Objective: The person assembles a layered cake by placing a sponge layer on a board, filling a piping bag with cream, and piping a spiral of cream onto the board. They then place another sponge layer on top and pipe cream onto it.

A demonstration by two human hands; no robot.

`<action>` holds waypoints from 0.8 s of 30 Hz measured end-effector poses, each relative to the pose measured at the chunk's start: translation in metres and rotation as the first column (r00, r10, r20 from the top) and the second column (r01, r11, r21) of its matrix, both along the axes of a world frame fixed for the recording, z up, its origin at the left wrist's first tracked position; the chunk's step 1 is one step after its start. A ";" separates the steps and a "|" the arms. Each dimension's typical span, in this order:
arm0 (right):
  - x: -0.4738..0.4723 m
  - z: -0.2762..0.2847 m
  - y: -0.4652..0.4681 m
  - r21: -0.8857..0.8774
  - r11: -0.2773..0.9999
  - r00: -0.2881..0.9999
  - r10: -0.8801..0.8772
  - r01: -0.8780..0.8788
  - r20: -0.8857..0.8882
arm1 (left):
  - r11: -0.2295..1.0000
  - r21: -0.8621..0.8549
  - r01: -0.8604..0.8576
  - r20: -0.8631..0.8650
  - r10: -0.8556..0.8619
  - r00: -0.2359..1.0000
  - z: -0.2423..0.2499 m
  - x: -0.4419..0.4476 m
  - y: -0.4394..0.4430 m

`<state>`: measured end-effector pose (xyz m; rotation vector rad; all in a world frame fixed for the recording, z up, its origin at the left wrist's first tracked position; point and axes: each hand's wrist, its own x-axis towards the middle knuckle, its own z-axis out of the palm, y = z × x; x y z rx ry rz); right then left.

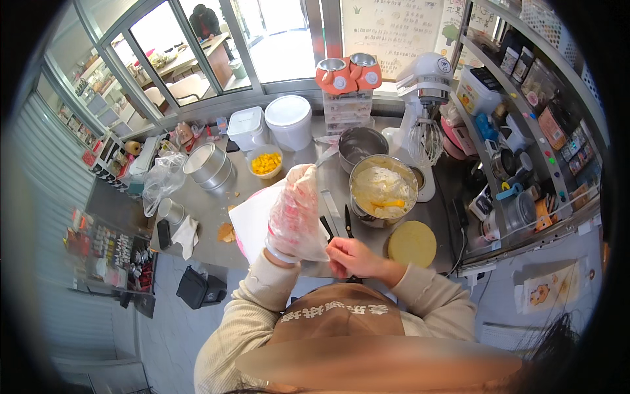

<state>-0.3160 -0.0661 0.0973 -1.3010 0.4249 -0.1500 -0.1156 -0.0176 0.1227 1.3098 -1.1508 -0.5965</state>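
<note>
My left hand (293, 216) is inside a clear, crumpled plastic bag (307, 236) smeared pink and red; the bag hides its fingers. At the bag's lower right edge, my right hand (347, 256) pinches the plastic. Under the left hand lies a white board or sheet (251, 216) with a pink rim beneath. To the right are a black-handled knife (348, 221) and a steel bowl (354, 197) holding white cream (381, 182) and a yellow spatula (389, 203). A round yellow sponge cake (412, 244) rests near the front edge. Beyond the bag stands a bowl of yellow fruit cubes (266, 163).
A stand mixer (425, 79) with a whisk, a dark bowl (363, 147) and white lidded tubs (289, 123) stand at the back. Round cake tins (209, 167), a plastic bag and a white cloth (186, 238) lie left. Loaded shelves border the right. Beyond the window is another person (204, 22).
</note>
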 end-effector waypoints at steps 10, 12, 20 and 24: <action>-0.010 -0.046 -0.188 -0.156 -0.118 0.194 -0.469 -0.981 -0.862 | 0.983 0.006 0.185 -0.256 -0.178 0.950 -0.045 -0.005 -0.033; -0.012 -0.062 -0.208 -0.129 -0.116 0.170 -0.496 -0.985 -0.852 | 0.979 0.145 0.144 -0.022 -0.143 0.990 -0.043 -0.011 -0.044; -0.062 0.021 -0.230 -0.431 -0.138 0.446 -0.425 -0.892 -0.787 | 0.921 0.355 -0.162 0.881 -0.271 0.389 -0.013 -0.036 -0.097; -0.065 0.030 -0.223 -0.640 -0.150 0.607 -0.534 -0.753 -0.588 | 0.938 0.339 -0.073 0.901 -0.301 0.311 -0.031 -0.043 -0.117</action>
